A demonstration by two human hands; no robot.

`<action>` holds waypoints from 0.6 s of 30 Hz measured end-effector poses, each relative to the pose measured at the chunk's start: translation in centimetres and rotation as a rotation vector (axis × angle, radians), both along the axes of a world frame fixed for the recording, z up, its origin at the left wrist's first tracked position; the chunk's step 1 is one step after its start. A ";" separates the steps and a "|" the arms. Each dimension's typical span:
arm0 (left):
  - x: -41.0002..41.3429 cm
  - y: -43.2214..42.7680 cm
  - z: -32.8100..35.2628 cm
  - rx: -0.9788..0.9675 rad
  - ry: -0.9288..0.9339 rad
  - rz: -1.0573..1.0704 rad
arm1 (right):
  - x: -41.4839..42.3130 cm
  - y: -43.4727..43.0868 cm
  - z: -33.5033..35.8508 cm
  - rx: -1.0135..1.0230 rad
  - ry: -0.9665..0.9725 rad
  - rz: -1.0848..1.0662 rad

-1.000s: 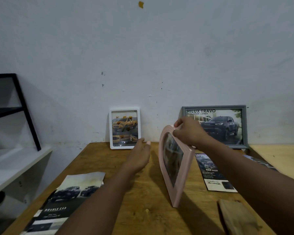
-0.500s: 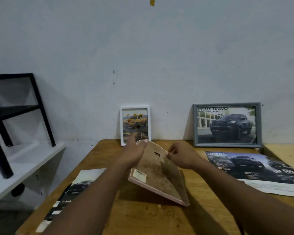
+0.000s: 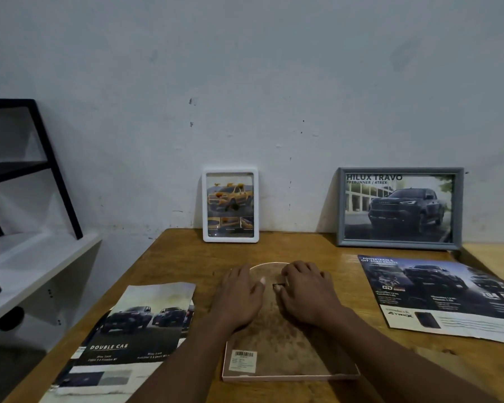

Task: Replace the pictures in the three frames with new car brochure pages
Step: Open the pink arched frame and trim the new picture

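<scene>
Frame [image 3: 288,353] face-down by the desk's [image 3: 186,257] front edge, long axis running toward the back edge, left hand [image 3: 239,298] flat on its backing, fingers straight, right hand [image 3: 306,295] nearer the tab [image 3: 277,285], fingers pinching it.

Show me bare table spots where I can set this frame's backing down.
Bare wood lies at the back between the white frame and grey frame, and in the strip between the pink frame and right brochure. The left brochure crowds the front left.
</scene>
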State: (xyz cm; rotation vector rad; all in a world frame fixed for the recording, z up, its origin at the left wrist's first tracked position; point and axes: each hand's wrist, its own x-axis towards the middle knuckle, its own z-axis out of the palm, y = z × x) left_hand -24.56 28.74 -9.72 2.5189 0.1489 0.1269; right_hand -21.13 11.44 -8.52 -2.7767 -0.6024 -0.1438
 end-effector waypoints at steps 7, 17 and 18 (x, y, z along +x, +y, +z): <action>1.2 0.3 -1.2 -0.005 -0.078 -0.010 | 3.1 1.4 -1.5 -0.003 -0.015 0.113; 1.5 0.6 -1.6 -0.103 -0.127 0.023 | 5.3 2.0 -1.3 -0.032 -0.072 0.154; 1.6 0.6 -1.7 -0.105 -0.131 0.029 | 5.6 2.3 -1.3 -0.018 -0.074 0.159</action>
